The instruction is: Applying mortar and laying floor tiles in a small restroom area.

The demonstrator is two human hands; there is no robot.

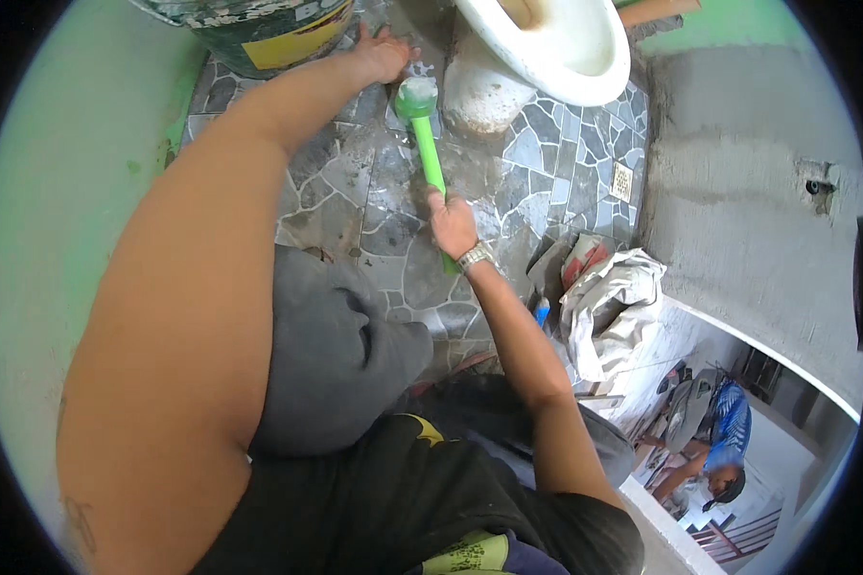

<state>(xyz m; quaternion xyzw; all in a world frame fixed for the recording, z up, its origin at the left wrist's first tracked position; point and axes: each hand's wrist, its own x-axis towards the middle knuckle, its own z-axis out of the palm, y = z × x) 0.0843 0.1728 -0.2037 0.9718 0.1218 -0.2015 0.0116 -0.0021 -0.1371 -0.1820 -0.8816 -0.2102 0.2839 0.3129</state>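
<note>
My right hand (454, 225), with a metal-banded watch at its wrist, is closed around the handle of a bright green mallet (426, 151). The mallet's head, pale and worn on top, is over the grey stone-patterned floor tiles (350, 187). Farther out, my left hand (385, 55) is stretched toward the floor with its fingers apart and nothing in them. It lies between a dark bucket and the base of a white toilet (489, 86), just beyond the mallet's head. Whether its palm presses on the tile cannot be made out.
The dark bucket (283, 38) with a yellow patch stands at the far left. A square floor drain (621, 180) lies near the grey right wall (738, 192). A crumpled white sack (612, 307) is at right. Beyond the doorway, another person (724, 441) bends over.
</note>
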